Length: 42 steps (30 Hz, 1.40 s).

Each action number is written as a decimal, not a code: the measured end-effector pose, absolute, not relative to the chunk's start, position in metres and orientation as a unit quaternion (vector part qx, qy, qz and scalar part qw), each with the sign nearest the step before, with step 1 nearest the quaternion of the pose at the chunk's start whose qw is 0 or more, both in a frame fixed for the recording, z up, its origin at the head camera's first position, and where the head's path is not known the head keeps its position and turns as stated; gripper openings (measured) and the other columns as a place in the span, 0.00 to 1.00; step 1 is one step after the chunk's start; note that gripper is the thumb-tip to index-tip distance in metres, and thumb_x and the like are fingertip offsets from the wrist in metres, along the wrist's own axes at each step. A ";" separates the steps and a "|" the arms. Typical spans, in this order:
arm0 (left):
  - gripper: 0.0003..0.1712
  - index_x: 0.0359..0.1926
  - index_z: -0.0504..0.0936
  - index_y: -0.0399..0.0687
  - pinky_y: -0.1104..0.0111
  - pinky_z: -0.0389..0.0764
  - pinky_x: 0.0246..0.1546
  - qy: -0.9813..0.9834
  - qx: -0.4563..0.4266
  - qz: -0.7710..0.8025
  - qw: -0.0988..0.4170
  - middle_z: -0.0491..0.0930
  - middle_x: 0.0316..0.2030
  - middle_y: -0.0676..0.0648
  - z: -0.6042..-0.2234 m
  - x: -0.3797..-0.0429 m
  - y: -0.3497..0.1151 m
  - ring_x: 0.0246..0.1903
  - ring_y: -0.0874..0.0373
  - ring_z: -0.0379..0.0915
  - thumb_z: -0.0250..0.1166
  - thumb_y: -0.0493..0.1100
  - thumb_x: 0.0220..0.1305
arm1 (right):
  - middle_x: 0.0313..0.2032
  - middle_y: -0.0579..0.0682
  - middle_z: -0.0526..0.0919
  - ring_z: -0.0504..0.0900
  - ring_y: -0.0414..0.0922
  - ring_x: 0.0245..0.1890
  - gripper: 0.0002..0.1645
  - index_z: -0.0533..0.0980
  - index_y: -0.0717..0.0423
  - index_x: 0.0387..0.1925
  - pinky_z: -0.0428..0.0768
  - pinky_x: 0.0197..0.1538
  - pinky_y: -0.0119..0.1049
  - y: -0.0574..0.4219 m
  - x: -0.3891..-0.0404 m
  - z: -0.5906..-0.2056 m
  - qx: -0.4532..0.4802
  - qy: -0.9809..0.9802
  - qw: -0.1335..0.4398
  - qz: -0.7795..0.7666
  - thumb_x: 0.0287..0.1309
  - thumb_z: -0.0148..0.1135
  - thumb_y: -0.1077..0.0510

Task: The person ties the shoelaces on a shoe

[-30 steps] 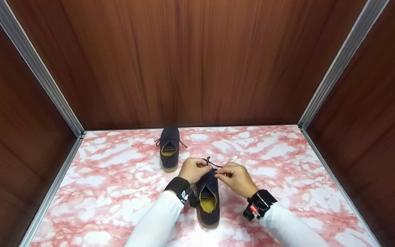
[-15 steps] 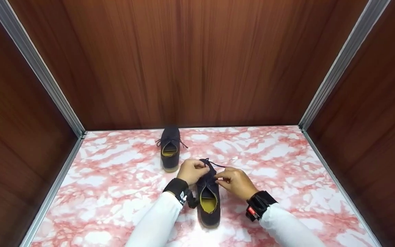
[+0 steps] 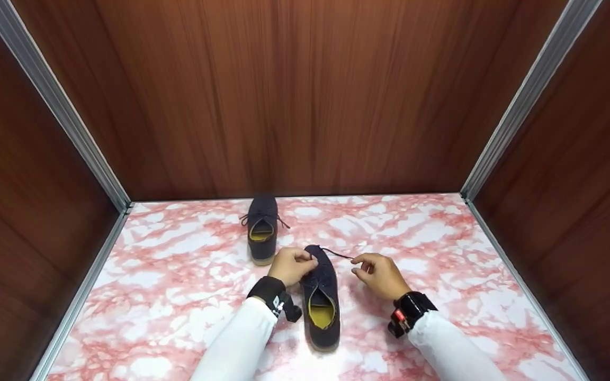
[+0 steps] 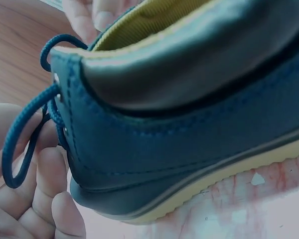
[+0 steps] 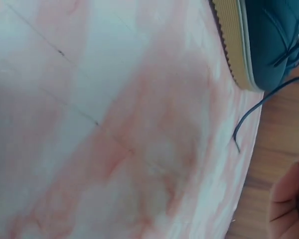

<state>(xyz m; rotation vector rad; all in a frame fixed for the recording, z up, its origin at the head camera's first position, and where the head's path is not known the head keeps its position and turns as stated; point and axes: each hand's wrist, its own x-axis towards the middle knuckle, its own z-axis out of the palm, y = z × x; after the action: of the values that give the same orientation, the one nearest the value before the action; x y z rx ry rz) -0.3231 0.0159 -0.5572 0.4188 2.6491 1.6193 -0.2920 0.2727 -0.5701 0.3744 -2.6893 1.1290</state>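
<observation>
No legible txt, nos. or signs.

A hand (image 4: 37, 194) holds a looped lace (image 4: 9, 144) of the blue shoe (image 4: 139, 149).

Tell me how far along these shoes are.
Done, apparently: the far shoe, its laces sticking out both sides like a bow. In hand: the near shoe, left hand at its lace loop. Remaining, likely: tying the loose lace end near the right hand.
</observation>
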 end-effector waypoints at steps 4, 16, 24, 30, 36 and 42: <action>0.04 0.28 0.88 0.45 0.75 0.78 0.29 0.841 0.132 0.524 0.010 0.87 0.26 0.47 -0.557 -0.323 0.015 0.23 0.70 0.75 0.72 0.41 0.55 | 0.23 0.43 0.80 0.72 0.35 0.19 0.10 0.84 0.49 0.39 0.71 0.25 0.27 0.277 -0.294 -0.576 0.085 -0.912 0.069 0.395 0.53 0.70 0.57; 0.06 0.29 0.87 0.43 0.75 0.78 0.27 0.831 0.122 0.542 0.026 0.86 0.26 0.46 -0.559 -0.319 0.014 0.22 0.70 0.75 0.72 0.42 0.54 | 0.30 0.54 0.86 0.82 0.44 0.24 0.14 0.81 0.54 0.47 0.79 0.25 0.31 0.265 -0.289 -0.586 0.080 -0.889 -0.030 0.450 0.58 0.66 0.58; 0.06 0.28 0.87 0.44 0.74 0.78 0.29 0.836 0.127 0.534 0.016 0.86 0.26 0.47 -0.560 -0.319 0.014 0.23 0.69 0.75 0.71 0.42 0.55 | 0.31 0.63 0.85 0.84 0.59 0.27 0.17 0.77 0.48 0.53 0.80 0.27 0.33 0.247 -0.287 -0.579 0.160 -0.867 -0.084 0.465 0.62 0.62 0.59; 0.05 0.29 0.87 0.45 0.75 0.78 0.32 0.845 0.132 0.518 0.008 0.87 0.28 0.48 -0.563 -0.318 0.013 0.26 0.69 0.76 0.71 0.43 0.55 | 0.30 0.59 0.87 0.85 0.54 0.25 0.15 0.82 0.47 0.49 0.79 0.26 0.29 0.238 -0.286 -0.580 0.164 -0.874 -0.036 0.455 0.59 0.66 0.57; 0.04 0.28 0.87 0.45 0.76 0.77 0.31 0.842 0.135 0.522 -0.006 0.87 0.27 0.47 -0.568 -0.317 0.011 0.25 0.70 0.75 0.71 0.41 0.54 | 0.34 0.48 0.89 0.81 0.36 0.27 0.11 0.87 0.47 0.40 0.80 0.31 0.27 0.228 -0.284 -0.585 0.170 -0.892 0.076 0.411 0.53 0.70 0.59; 0.04 0.28 0.87 0.46 0.76 0.75 0.31 0.845 0.137 0.518 -0.014 0.85 0.26 0.48 -0.572 -0.317 0.013 0.24 0.70 0.73 0.71 0.42 0.55 | 0.30 0.45 0.87 0.81 0.34 0.29 0.08 0.88 0.47 0.35 0.80 0.35 0.28 0.223 -0.283 -0.587 0.179 -0.898 0.136 0.378 0.50 0.71 0.61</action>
<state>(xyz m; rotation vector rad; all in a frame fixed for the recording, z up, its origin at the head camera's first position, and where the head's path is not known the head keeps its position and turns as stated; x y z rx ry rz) -0.3169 0.0127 -0.5716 0.4336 2.6774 1.6407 -0.2830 0.2228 -0.5872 0.5182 -2.5993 1.0957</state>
